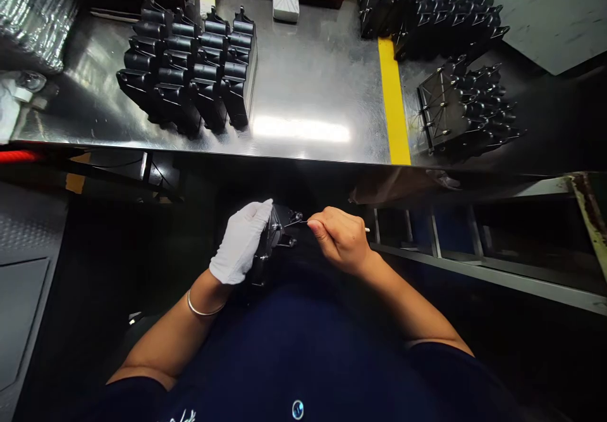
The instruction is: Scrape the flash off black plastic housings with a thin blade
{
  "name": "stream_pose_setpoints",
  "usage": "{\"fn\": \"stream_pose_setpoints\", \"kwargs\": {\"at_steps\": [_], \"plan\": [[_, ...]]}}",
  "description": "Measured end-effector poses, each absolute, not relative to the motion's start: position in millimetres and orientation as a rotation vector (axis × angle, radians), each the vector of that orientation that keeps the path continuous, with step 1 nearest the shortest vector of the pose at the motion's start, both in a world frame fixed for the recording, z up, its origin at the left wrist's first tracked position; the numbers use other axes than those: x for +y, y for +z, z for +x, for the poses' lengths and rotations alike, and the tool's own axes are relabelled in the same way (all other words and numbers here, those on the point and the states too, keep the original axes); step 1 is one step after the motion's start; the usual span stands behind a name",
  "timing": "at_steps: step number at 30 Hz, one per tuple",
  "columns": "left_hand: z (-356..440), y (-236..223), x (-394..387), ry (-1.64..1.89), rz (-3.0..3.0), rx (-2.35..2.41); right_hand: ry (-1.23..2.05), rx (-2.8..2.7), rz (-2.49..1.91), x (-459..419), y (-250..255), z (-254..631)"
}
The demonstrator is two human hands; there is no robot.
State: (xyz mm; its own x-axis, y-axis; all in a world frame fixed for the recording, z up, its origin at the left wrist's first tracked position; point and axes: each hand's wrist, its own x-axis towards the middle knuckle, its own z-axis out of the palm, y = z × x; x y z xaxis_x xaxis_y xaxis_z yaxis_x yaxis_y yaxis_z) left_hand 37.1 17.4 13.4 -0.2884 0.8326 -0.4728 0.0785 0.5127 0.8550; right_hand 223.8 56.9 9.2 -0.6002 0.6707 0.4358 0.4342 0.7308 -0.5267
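Two hands work just in front of the near edge of the steel worktable (303,80); left hand (241,242), white-gloved, closed around a black moulded part (271,238) fitted with metal pins; right hand (339,240), bare, pinching a thin metal rod (296,223), its tip at the part; metal bangle (205,306) on left wrist; on the worktable, rows of black moulded parts (187,71) at left; yellow stripe (392,99) at right; pinned black racks (467,109) beyond it.
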Motion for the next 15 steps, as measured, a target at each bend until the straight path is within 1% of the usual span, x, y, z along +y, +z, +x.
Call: {"fn": "stream_pose_setpoints", "kwargs": {"at_steps": [2, 6, 10, 15], "plan": [[36.5, 12.9, 17.3, 0.878, 0.771, 1.710, 0.360, -2.319, -0.823, 55.8, 6.3, 222.1], [35.9, 10.4, 16.4, 0.874, 0.790, 1.701, 0.270, -2.331, -0.866, 54.9, 5.0, 221.4], [36.3, 9.0, 16.4, 0.858, 0.778, 1.678, 0.254, -2.321, -0.902, 54.1, 3.7, 220.8], [36.6, 6.1, 16.8, 0.853, 0.805, 1.687, 0.329, -2.283, -0.916, 50.7, -2.4, 217.9]]}}
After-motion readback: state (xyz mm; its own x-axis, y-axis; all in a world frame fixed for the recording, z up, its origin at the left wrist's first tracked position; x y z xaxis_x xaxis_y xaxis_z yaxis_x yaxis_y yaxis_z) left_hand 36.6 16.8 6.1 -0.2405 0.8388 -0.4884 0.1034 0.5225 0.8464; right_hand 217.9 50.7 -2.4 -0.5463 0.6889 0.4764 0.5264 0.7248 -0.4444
